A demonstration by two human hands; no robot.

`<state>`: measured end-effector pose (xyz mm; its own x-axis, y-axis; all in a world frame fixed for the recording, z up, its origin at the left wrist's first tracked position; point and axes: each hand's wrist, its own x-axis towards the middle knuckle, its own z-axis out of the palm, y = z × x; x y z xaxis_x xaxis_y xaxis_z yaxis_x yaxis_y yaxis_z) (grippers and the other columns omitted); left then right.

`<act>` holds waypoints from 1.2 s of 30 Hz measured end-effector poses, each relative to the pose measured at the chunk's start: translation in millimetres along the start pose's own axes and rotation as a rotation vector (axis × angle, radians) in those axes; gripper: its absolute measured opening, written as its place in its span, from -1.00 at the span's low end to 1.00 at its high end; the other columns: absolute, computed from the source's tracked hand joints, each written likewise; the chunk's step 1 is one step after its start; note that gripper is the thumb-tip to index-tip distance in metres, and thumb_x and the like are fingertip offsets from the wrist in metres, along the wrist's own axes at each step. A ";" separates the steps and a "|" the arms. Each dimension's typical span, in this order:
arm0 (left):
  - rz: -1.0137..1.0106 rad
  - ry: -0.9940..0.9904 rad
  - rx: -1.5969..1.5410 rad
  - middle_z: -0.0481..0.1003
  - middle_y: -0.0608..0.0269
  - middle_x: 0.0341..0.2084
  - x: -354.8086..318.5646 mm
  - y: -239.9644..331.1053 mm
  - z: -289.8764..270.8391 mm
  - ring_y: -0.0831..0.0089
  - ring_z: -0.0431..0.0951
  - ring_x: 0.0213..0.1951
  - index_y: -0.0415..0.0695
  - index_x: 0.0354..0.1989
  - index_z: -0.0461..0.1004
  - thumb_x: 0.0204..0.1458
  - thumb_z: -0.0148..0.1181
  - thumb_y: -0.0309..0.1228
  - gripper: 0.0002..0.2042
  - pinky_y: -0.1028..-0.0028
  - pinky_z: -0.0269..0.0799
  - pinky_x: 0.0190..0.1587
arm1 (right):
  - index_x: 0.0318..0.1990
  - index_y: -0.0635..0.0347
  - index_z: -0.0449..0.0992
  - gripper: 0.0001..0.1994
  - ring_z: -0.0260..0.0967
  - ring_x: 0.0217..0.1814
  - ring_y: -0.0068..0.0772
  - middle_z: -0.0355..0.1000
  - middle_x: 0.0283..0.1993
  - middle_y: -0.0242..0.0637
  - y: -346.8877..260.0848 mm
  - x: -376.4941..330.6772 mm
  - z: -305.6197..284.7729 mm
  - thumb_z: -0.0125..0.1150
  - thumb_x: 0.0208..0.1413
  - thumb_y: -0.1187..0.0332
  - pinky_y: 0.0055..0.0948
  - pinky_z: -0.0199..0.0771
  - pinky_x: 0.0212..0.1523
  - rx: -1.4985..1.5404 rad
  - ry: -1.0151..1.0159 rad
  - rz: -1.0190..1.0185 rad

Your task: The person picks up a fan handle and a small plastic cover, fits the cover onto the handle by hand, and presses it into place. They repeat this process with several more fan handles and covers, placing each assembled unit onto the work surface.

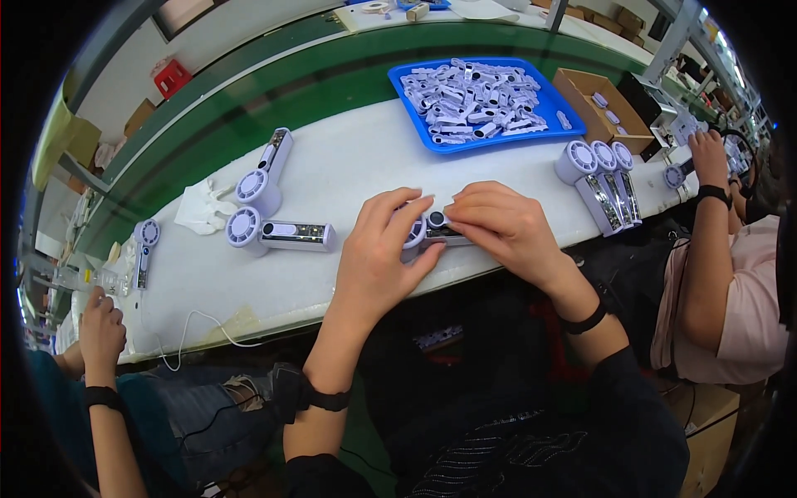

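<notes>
Nearest the lower edge, a black shirt (515, 432) bears pale printed lettering and stripes, too faint to make out fully. Just above, at the near side of the white worktop (349, 166), a lavender handheld fan (437, 232) lies between two hands: the left hand (378, 253) is curled around its round head, the right hand (510, 226) has its fingertips pinched together on the handle, beside a dark round button (437, 219). To the left lie two more fans (278, 234); to the right, three similar fans (614, 199) lie side by side, circuitry showing. Farther back, a blue tray (548, 124) heaped with lavender parts (469, 98) sits beside an open cardboard box (635, 143).
</notes>
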<state>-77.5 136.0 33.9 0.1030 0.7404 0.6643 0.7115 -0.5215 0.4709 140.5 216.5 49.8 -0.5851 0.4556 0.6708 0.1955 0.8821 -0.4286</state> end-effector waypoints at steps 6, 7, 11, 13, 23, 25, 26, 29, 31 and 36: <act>0.135 0.003 0.005 0.67 0.20 0.03 1.5 -8.3 -1.1 0.09 0.60 0.13 -0.17 -0.01 0.70 0.04 0.51 -0.43 -0.68 0.22 0.63 0.07 | -0.10 0.30 0.73 -0.81 0.63 0.05 -0.04 0.67 -0.10 -0.13 -5.8 -0.4 -2.4 0.47 0.12 0.52 -0.19 0.67 0.04 -0.020 -0.050 -0.015; 0.138 0.002 0.021 0.68 0.23 -0.01 3.1 -9.9 0.7 0.10 0.60 0.11 -0.16 -0.03 0.71 0.04 0.50 -0.44 -0.71 0.23 0.63 0.06 | -0.09 0.30 0.73 -0.80 0.63 0.05 -0.05 0.67 -0.10 -0.13 -5.7 0.5 -4.7 0.47 0.12 0.52 -0.20 0.67 0.04 -0.044 -0.061 -0.025; 0.144 -0.004 0.046 0.71 0.28 -0.07 5.0 -11.9 2.8 0.12 0.62 0.08 -0.14 -0.08 0.73 0.05 0.49 -0.48 -0.76 0.25 0.63 0.04 | -0.08 0.29 0.73 -0.79 0.64 0.07 -0.05 0.68 -0.09 -0.14 -6.5 -1.2 -6.6 0.47 0.11 0.52 -0.21 0.68 0.05 -0.091 -0.082 -0.036; 0.141 -0.010 0.033 0.72 0.29 -0.05 4.3 -10.7 1.9 0.13 0.63 0.06 -0.14 -0.08 0.74 0.06 0.48 -0.50 -0.77 0.27 0.63 0.04 | -0.07 0.29 0.74 -0.77 0.64 0.09 -0.06 0.68 -0.07 -0.15 -8.6 -3.4 -6.4 0.48 0.10 0.53 -0.22 0.68 0.06 -0.087 -0.078 -0.016; 0.142 -0.015 -0.022 0.73 0.27 -0.11 8.5 -9.7 1.9 0.08 0.62 0.03 -0.19 -0.13 0.75 0.03 0.50 -0.53 -0.79 0.27 0.63 0.03 | -0.06 0.27 0.74 -0.77 0.66 0.06 -0.09 0.69 -0.05 -0.15 -0.7 -5.3 -3.6 0.48 0.11 0.51 -0.24 0.70 0.05 -0.079 -0.061 -0.056; 0.106 -0.016 -0.044 0.73 0.26 -0.14 6.0 -8.4 2.7 0.09 0.62 0.01 -0.20 -0.15 0.75 0.02 0.50 -0.54 -0.80 0.27 0.62 0.02 | -0.06 0.27 0.75 -0.77 0.66 0.06 -0.09 0.70 -0.05 -0.13 0.0 -8.3 -0.5 0.49 0.11 0.51 -0.26 0.70 0.05 -0.092 -0.040 -0.062; 0.104 -0.017 -0.043 0.73 0.26 -0.14 6.2 -9.0 2.2 0.09 0.62 0.01 -0.20 -0.15 0.75 0.02 0.50 -0.54 -0.80 0.27 0.62 0.02 | -0.06 0.27 0.75 -0.77 0.66 0.06 -0.09 0.70 -0.05 -0.13 -0.4 -9.3 -0.5 0.49 0.11 0.51 -0.26 0.70 0.05 -0.090 -0.040 -0.061; 0.073 -0.053 -0.125 0.73 0.25 -0.17 10.9 -13.4 0.5 0.12 0.61 -0.02 -0.20 -0.19 0.74 0.01 0.50 -0.56 -0.82 0.27 0.61 -0.01 | -0.07 0.27 0.76 -0.79 0.69 0.01 -0.14 0.71 -0.05 -0.14 -4.5 -8.5 -4.9 0.49 0.12 0.52 -0.32 0.71 -0.01 0.014 -0.092 0.082; 0.073 -0.059 -0.137 0.73 0.23 -0.17 11.0 -13.6 0.7 0.11 0.61 -0.01 -0.21 -0.17 0.74 0.01 0.49 -0.57 -0.81 0.26 0.60 0.00 | -0.08 0.27 0.76 -0.80 0.70 -0.03 -0.14 0.71 -0.06 -0.14 -3.6 -10.5 -8.8 0.49 0.13 0.51 -0.33 0.72 -0.04 0.049 -0.072 0.121; 0.071 -0.084 -0.170 0.73 0.21 -0.17 11.8 -15.6 -0.6 0.09 0.60 0.01 -0.23 -0.15 0.73 0.01 0.49 -0.59 -0.79 0.24 0.58 0.01 | -0.09 0.29 0.76 -0.82 0.72 -0.10 -0.20 0.72 -0.06 -0.16 -3.0 -12.4 -12.9 0.48 0.14 0.53 -0.38 0.73 -0.10 0.142 -0.061 0.216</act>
<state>-87.8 152.7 34.8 0.2114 0.7284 0.6517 0.5736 -0.6323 0.5207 157.4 209.7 50.6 -0.5892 0.6196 0.5186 0.2114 0.7377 -0.6411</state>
